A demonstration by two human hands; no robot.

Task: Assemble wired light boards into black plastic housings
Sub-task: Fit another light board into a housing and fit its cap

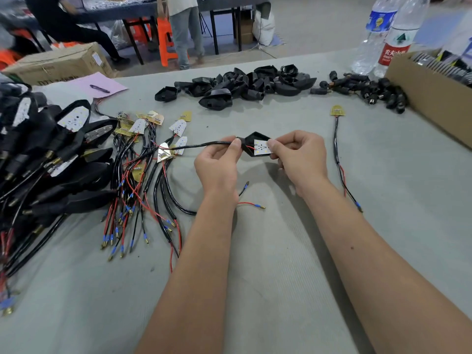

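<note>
Mid-frame, above the grey table [281, 251]: left hand [217, 166] pinching the black housing [249, 145] at its cable neck, right hand [300, 159] pinching the white LED board [261, 147] by its edge. Light, rigid, probably fragile at the solder joints; best held by the edges, not the wires.

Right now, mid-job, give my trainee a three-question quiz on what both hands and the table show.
1. True or false: the white light board sits in the black housing held between both hands.
2. Which hand pinches the black cable at the housing's narrow end: A left hand, B right hand?
3. Fill in: the empty housings pile lies at the table's ___ edge.

Key: 1 true; 2 A; 3 far.
</note>
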